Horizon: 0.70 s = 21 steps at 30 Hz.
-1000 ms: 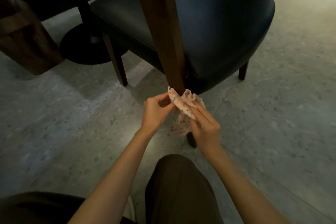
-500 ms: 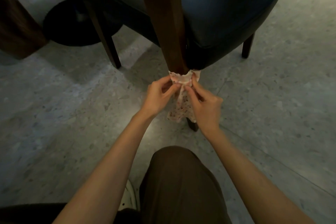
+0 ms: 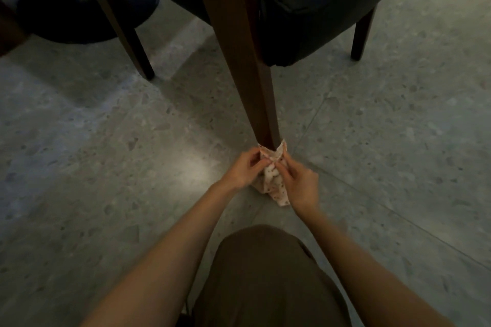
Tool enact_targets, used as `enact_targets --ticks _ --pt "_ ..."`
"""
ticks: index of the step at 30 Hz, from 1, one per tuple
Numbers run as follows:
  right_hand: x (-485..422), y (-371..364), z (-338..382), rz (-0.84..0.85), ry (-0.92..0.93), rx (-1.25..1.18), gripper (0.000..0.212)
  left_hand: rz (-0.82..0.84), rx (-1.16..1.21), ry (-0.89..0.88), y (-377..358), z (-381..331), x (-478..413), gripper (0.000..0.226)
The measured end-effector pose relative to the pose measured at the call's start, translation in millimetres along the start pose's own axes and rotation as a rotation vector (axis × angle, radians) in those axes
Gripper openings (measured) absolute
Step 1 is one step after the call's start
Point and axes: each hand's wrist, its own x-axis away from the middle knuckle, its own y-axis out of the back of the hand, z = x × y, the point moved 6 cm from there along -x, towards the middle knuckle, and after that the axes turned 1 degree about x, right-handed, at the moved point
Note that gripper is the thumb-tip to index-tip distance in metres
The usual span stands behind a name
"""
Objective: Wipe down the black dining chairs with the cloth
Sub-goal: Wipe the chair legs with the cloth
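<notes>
Two hands in my view, both low down near the speckled grey floor point(image 3: 79, 162). Starting far left, I've got a dark round table base point(image 3: 71, 18) sitting up in the corner. Just right of it, a thin wooden leg point(image 3: 127, 37) slants down to the floor, well apart from the hands. Moving in, the left hand point(image 3: 243, 171) reaches up from the bottom of the picture, fingers curled, thumb and fingertips pinching the left edge of the cloth point(image 3: 275, 183). Dead centre, the thick front leg point(image 3: 247, 74) runs down from the top edge, and the cloth is wrapped round its lowest part. That cloth is pale with small reddish dots, gathered on the near side of the leg, with its loose end hanging between the two hands. Whether it touches the floor I can't tell. Right hand point(image 3: 301, 184) next, curled too, pinching the right side of the cloth, its fingertips nearly meeting those of the left. Above and to the right, the padded black seat point(image 3: 332, 13) bulges out beside the front leg, dim and dark. Furthest right, a short leg point(image 3: 361, 34) stands on the floor under the seat's edge. Down at the bottom, between the forearms, one knee in brown trousers point(image 3: 265, 281)
</notes>
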Motion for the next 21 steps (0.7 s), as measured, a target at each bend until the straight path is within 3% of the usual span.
enact_targets --ticks 6,10,16,21 --pt "-0.9 -23.4 -31.3 0.141 -0.105 -0.060 0.040 0.011 -0.027 0.111 -23.6 30.1 -6.8 0.033" --pt "-4.6 -12.6 -14.1 0.116 -0.080 -0.042 0.036 0.002 -0.025 0.131 -15.1 18.8 -4.7 0.032" --pt "-20.5 25.1 60.4 0.050 0.113 -0.010 0.036 -0.110 0.101 -0.014 29.3 -49.0 15.3 0.024" --pt "-33.9 60.1 141.1 -0.010 0.244 -0.161 0.038 -0.286 0.188 -0.186 77.6 -120.6 25.0 0.014"
